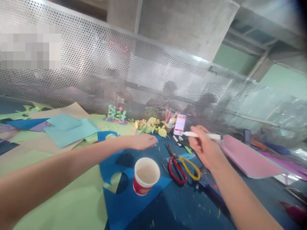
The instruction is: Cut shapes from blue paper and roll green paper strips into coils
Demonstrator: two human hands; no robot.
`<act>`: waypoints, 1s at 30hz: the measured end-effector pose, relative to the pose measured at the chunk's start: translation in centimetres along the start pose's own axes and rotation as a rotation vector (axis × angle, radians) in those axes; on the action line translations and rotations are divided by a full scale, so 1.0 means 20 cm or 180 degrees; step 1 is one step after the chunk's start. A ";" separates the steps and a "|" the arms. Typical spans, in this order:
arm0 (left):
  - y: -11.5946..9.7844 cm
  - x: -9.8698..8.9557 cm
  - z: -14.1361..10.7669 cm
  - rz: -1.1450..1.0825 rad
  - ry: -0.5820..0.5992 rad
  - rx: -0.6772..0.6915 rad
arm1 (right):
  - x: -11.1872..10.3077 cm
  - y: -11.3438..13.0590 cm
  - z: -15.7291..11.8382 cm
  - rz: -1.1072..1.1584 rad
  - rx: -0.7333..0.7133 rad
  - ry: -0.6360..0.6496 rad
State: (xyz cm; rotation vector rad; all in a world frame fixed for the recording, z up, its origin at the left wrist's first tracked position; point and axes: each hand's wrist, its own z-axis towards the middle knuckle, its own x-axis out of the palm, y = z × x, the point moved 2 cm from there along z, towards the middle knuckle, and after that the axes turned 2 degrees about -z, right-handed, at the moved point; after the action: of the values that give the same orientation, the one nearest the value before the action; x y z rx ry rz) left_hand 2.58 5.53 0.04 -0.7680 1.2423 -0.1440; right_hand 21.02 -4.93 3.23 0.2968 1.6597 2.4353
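Note:
My right hand (203,143) is closed around a white pen (212,136), held nearly level with its tip pointing left, in front of the lower edge of a phone (179,124) that stands upright with a lit screen. My left hand (144,141) reaches over blue sheet material with its fingers curled together; anything between them is hidden. Below it stands a paper cup (146,172), white with a red band. Scissors (181,163) with one red and one yellow handle lie between the hands, blades slightly apart.
Cut blue sheet (134,207) lies under the cup, and green sheets (59,191) cover the left. Small leaf-like cutouts (152,124) and a colourful stand-up craft (117,115) sit at the back, before a perforated metal screen (148,60). Pink sheet (249,156) lies right.

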 end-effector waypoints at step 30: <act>-0.06 0.22 -0.38 -0.0408 -0.0344 0.1649 | 0.40 -0.29 -0.64 -0.2802 -0.1729 0.1700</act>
State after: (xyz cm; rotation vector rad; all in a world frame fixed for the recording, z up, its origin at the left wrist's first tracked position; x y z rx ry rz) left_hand -2.20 -0.94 -3.63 -0.3964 0.9912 -0.5019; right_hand 10.12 -12.22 -6.23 -1.0039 0.8501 2.1633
